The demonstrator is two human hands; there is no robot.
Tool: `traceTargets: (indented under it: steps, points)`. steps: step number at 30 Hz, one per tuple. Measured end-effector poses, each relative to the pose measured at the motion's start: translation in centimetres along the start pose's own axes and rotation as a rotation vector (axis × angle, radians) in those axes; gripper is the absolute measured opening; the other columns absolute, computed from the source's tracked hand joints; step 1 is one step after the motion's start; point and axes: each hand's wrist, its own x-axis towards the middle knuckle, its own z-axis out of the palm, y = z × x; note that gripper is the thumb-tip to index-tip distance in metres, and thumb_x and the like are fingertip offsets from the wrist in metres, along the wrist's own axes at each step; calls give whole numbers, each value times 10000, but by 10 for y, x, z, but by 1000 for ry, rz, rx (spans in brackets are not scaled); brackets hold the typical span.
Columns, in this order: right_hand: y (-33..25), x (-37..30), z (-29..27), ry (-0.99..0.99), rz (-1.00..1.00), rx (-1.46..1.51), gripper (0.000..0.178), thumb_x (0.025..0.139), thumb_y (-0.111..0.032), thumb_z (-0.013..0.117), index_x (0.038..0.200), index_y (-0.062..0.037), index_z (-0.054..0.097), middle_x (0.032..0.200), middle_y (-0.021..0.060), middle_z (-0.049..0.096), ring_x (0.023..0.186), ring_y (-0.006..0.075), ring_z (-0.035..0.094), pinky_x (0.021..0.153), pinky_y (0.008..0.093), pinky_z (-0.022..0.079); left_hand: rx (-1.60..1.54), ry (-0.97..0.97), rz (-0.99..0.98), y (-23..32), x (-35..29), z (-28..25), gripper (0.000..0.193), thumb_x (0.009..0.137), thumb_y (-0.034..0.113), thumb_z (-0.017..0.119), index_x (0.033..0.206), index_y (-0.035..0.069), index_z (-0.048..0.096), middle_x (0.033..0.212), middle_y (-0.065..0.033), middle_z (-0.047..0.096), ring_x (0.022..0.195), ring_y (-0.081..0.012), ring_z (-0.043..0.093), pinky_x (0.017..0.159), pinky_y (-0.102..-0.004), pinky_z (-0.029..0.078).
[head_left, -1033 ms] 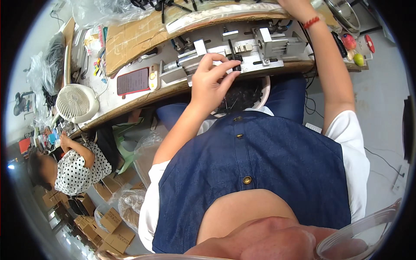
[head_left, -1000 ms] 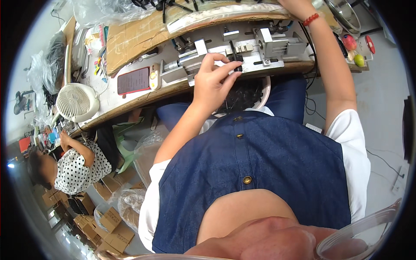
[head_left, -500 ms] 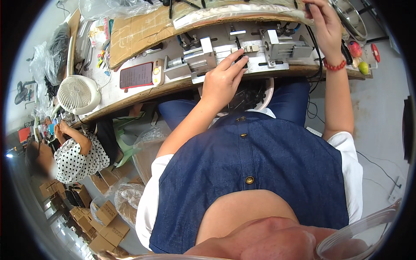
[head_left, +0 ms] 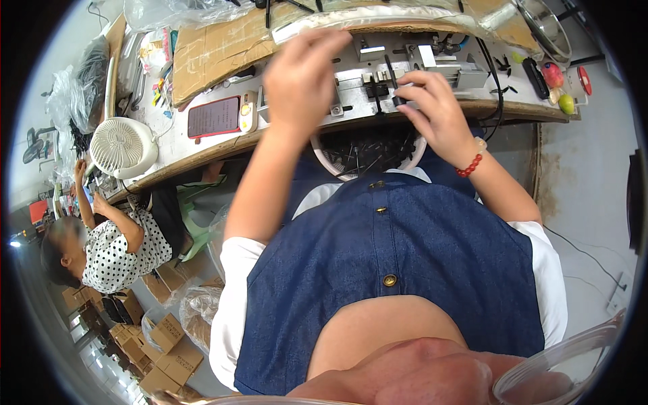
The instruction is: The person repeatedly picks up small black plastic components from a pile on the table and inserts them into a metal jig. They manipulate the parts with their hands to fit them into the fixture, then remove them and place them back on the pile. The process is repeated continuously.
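Right hand (head_left: 437, 111) pinches black rod (head_left: 391, 73) by six-o'clock end, presumably for control; left hand (head_left: 298, 88), nine o'clock: fingers blurred, cannot tell.

The rod (head_left: 391, 71) in my right hand (head_left: 439, 113) is black, and my bracelet (head_left: 470, 167) has red beads. My sleeves (head_left: 548, 270) are white. The co-worker's shirt (head_left: 125, 251) is white with black dots.
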Motion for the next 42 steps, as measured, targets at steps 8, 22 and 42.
traceTargets:
  steps: [8, 22, 42]
  points:
    - [6, 3, 36, -70, -116, -293, 213, 855, -94, 671, 1067, -70, 668, 1259, 55, 645, 1104, 290, 575, 961, 397, 523, 351, -211, 155, -79, 84, -15, 155, 909, 122, 672, 1042, 82, 742, 1002, -81, 726, 908, -332, 664, 846, -417, 545]
    - [44, 77, -12, 203, -222, -290, 239, 905, -160, 732, 1118, -65, 678, 1157, 76, 684, 1077, 283, 605, 970, 394, 484, -534, -10, -553, -56, 66, -16, 261, 931, 35, 708, 1189, 27, 743, 1244, -86, 717, 963, -174, 731, 827, -274, 567]
    - [85, 154, -45, 370, 208, 623, 288, 1013, -138, 653, 1199, 71, 584, 1002, 159, 768, 846, 134, 704, 713, 246, 544, -214, -163, -220, 45, -70, 53, 211, 872, 179, 798, 1064, 98, 763, 1209, -63, 726, 910, -262, 750, 740, -360, 618]
